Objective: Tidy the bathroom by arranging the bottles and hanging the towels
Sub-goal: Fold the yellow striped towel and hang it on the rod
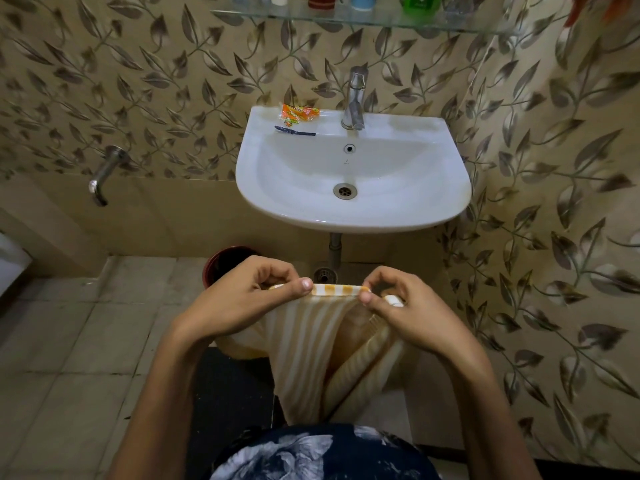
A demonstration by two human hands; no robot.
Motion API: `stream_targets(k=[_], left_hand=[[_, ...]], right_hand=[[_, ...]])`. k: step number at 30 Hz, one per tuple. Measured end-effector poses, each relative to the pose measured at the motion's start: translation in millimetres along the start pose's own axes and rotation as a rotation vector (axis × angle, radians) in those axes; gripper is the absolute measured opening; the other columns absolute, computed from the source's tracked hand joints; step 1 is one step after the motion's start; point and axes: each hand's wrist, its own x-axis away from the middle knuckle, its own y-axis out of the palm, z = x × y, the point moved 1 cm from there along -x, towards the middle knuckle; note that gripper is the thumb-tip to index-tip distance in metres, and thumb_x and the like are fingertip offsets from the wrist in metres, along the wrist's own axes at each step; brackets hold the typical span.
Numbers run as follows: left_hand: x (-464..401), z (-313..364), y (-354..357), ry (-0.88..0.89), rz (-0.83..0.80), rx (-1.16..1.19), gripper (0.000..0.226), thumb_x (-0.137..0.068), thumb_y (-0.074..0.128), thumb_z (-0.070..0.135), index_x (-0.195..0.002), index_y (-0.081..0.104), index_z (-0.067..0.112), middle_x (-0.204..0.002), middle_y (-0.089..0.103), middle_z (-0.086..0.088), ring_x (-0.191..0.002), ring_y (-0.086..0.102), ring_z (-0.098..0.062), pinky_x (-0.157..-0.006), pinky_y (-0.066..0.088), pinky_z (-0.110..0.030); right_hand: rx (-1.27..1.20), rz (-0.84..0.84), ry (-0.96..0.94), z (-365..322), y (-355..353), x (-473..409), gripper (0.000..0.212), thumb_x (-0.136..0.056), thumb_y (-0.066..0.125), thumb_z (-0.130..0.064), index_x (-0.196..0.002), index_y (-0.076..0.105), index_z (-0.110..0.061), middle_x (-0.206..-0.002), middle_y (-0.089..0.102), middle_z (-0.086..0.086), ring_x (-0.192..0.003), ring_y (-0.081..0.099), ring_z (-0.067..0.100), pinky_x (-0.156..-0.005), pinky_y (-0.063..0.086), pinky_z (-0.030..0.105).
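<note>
Dark floral-print garment [322, 455] at bottom edge, closest to the lens. Both bare forearms reach forward from it.

Towel [311, 348]: orange-and-white striped, held up in front of the person, below the sink [353, 206] and well apart from it. Top hem pulled flat between the hands, rest hangs down in folds toward the floor.

Left hand [249, 299]: thumb and curled fingers pinch the hem's left end. Right hand [408, 306]: same pinch on the right end, a bit of towel bunched under the fingers. Both grasping the towel, neither released.

Bottles [360, 1]: lined up on the glass shelf [363, 19] at top of frame, only bases visible; red, blue, green, some pale.

Sink rim: orange sachet [299, 114] back left, dark thin strip [294, 131] just in front of it. Chrome tap [355, 98] right of centre. Second tap [104, 174] on the left wall. Dark red bucket [225, 261] on the floor behind the left hand.
</note>
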Motion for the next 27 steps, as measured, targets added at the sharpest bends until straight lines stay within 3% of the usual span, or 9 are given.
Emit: stream_targets(k=[2, 4, 6, 9, 15, 18, 20, 24, 27], left_hand=[[-1, 2, 3, 0.014, -0.011, -0.015, 0.037, -0.083, 0.057, 0.054, -0.071, 0.067, 0.021, -0.064, 0.055, -0.001, -0.060, 0.050, -0.008, -0.060, 0.037, -0.023], [-3, 5, 8, 0.036, -0.020, -0.032, 0.030, -0.087, 0.059, 0.046, -0.069, 0.067, 0.023, -0.059, 0.054, 0.008, -0.056, 0.047, 0.001, -0.056, 0.034, -0.012], [-4, 7, 14, 0.051, -0.036, -0.046, 0.026, -0.086, 0.058, 0.042, -0.070, 0.068, 0.024, -0.059, 0.056, 0.013, -0.057, 0.050, 0.003, -0.054, 0.035, -0.007], [-4, 8, 16, 0.047, -0.036, -0.034, 0.025, -0.085, 0.058, 0.043, -0.073, 0.070, 0.025, -0.063, 0.061, 0.012, -0.061, 0.053, 0.003, -0.058, 0.037, -0.009], [4, 2, -4, -0.085, 0.002, 0.027, 0.029, -0.076, 0.059, 0.049, -0.065, 0.068, 0.024, -0.062, 0.060, 0.010, -0.060, 0.054, 0.001, -0.056, 0.039, -0.009], [7, 2, -9, -0.118, 0.029, 0.084, 0.029, -0.077, 0.060, 0.043, -0.067, 0.067, 0.017, -0.057, 0.057, 0.010, -0.048, 0.049, 0.004, -0.046, 0.035, -0.005], [6, 4, -6, -0.126, 0.036, 0.087, 0.030, -0.075, 0.061, 0.046, -0.067, 0.067, 0.018, -0.059, 0.057, 0.006, -0.047, 0.048, -0.002, -0.043, 0.035, -0.008], [-3, 5, 4, -0.162, 0.126, 0.143, 0.038, -0.064, 0.068, 0.050, -0.071, 0.068, 0.013, -0.073, 0.061, -0.026, -0.060, 0.056, -0.023, -0.046, 0.049, -0.021], [-9, 10, 18, -0.210, 0.152, 0.270, 0.037, -0.060, 0.076, 0.041, -0.075, 0.065, 0.008, -0.058, 0.061, -0.013, -0.053, 0.059, -0.017, -0.049, 0.053, -0.025]], right_hand=[[-0.004, -0.043, -0.015, -3, 4, 0, 0.002, -0.087, 0.060, -0.038, -0.088, 0.059, -0.036, -0.095, 0.064, -0.016, -0.086, 0.057, 0.006, -0.081, 0.051, 0.039], [-0.044, -0.117, -0.069, -12, 11, 0, 0.013, -0.086, 0.059, -0.040, -0.099, 0.058, -0.043, -0.105, 0.063, -0.016, -0.092, 0.059, 0.008, -0.083, 0.052, 0.042], [-0.051, -0.186, -0.130, -20, 20, 0, 0.015, -0.087, 0.056, -0.043, -0.102, 0.056, -0.045, -0.099, 0.062, -0.018, -0.091, 0.060, 0.008, -0.081, 0.052, 0.038], [-0.012, -0.177, -0.153, -25, 27, -2, 0.001, -0.089, 0.055, -0.043, -0.088, 0.056, -0.043, -0.079, 0.060, -0.017, -0.083, 0.058, 0.006, -0.077, 0.049, 0.035], [0.006, -0.061, -0.073, -10, 11, -6, 0.012, -0.088, 0.058, -0.038, -0.077, 0.058, -0.035, -0.084, 0.064, -0.015, -0.084, 0.058, 0.006, -0.083, 0.047, 0.042], [0.010, -0.046, -0.047, -3, 9, -6, 0.012, -0.089, 0.057, -0.036, -0.079, 0.059, -0.031, -0.086, 0.064, -0.016, -0.092, 0.060, 0.007, -0.086, 0.048, 0.040], [0.017, -0.035, -0.039, -1, 13, -8, 0.014, -0.091, 0.054, -0.036, -0.079, 0.057, -0.031, -0.086, 0.062, -0.016, -0.094, 0.059, 0.008, -0.085, 0.047, 0.038], [-0.066, -0.043, 0.027, -3, 16, -11, 0.014, -0.094, 0.045, -0.028, -0.085, 0.054, -0.032, -0.081, 0.058, -0.014, -0.082, 0.055, 0.005, -0.079, 0.044, 0.033], [-0.100, -0.100, -0.012, -8, 17, -8, 0.018, -0.095, 0.038, -0.020, -0.094, 0.047, -0.036, -0.079, 0.052, -0.010, -0.066, 0.047, -0.002, -0.072, 0.041, 0.031]])
